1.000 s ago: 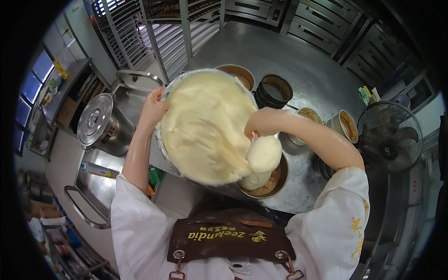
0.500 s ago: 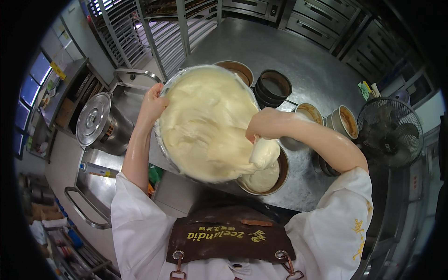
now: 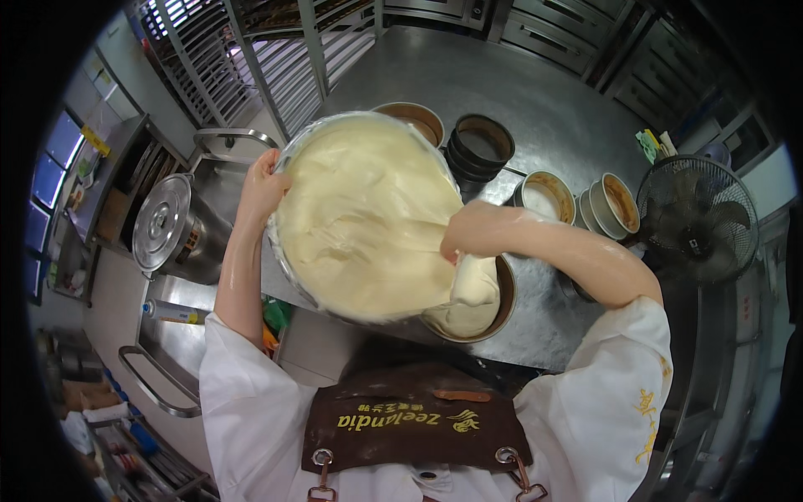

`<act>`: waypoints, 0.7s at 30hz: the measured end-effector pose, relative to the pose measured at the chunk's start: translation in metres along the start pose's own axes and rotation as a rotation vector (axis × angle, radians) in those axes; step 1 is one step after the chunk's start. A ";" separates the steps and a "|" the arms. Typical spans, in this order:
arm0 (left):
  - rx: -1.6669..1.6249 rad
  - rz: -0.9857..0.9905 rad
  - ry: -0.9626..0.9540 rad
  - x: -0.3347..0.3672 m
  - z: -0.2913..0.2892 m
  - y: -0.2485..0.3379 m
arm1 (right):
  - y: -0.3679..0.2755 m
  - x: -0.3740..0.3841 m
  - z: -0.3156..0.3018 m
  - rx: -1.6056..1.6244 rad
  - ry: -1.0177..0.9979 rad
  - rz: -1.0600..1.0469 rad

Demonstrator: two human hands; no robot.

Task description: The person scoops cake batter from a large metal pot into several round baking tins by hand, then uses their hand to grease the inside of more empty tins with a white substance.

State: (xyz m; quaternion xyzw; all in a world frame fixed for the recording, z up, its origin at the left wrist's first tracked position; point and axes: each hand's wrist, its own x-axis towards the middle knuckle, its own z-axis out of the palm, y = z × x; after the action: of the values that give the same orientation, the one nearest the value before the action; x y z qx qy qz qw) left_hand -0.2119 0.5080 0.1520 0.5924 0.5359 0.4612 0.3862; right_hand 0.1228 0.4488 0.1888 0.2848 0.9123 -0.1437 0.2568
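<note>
Head view: left hand (image 3: pixel 266 186) grip clenched on rim of bowl (image 3: pixel 278 251), at its 10 o'clock. Right hand (image 3: pixel 470 230) at 3 o'clock; fingers hidden, grip cannot be told. Pale batter (image 3: pixel 355 197) fills bowl; round pan (image 3: pixel 505 303), bowl's 4 o'clock, on bench (image 3: pixel 401 75).

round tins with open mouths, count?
5: a rear tin partly behind the bowl, a dark tin to its right, a pale tin beyond the right forearm, another pale tin by the fan, a front tin holding mixture below the right hand. Stacks and forearm may hide more.
</note>
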 end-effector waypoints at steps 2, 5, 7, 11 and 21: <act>0.008 0.033 0.023 -0.002 0.000 0.000 | 0.011 -0.004 -0.004 0.034 0.303 -0.060; -0.012 0.015 0.008 -0.007 0.004 0.011 | 0.013 0.021 -0.005 0.020 0.649 -0.106; 0.014 0.001 0.004 -0.004 0.007 0.014 | 0.014 0.050 0.007 -0.016 0.685 -0.095; 0.036 0.000 -0.012 0.004 0.006 0.012 | 0.020 0.063 0.024 -0.028 0.352 -0.010; -0.018 0.019 0.007 0.004 0.007 0.006 | 0.024 -0.043 0.014 0.232 0.225 0.072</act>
State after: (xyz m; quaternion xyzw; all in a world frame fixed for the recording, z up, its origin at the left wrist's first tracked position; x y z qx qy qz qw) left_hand -0.2038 0.5115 0.1565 0.5922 0.5276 0.4716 0.3853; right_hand 0.1729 0.4430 0.1986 0.3593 0.9018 -0.2060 0.1235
